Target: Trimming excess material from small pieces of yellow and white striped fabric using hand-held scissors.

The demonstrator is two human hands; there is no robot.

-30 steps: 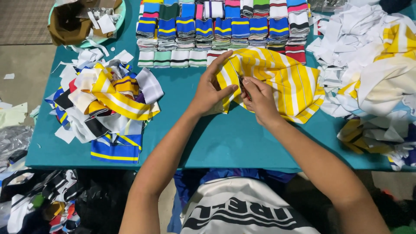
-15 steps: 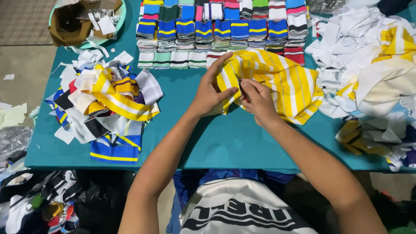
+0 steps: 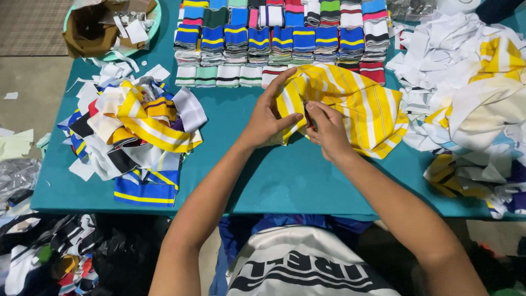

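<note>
Both hands, left hand (image 3: 269, 118) and right hand (image 3: 327, 129), pinched the yellow-and-white striped knit fabric piece (image 3: 350, 107) on the teal bench (image 3: 285, 175). Trimming its near edge seemed underway; careful grip needed.

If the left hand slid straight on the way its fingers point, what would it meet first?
The left hand points up and away across the yellow-and-white striped cloth it holds. Past that, it would probably reach the rows of folded striped pieces, though depth is uncertain.

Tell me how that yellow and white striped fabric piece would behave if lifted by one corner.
The yellow and white striped fabric already folds and creases where the left hand and right hand pinch it, so it would probably droop limply. It looks thin, so likely light. Lying flat on the teal table, it should not roll.
</note>
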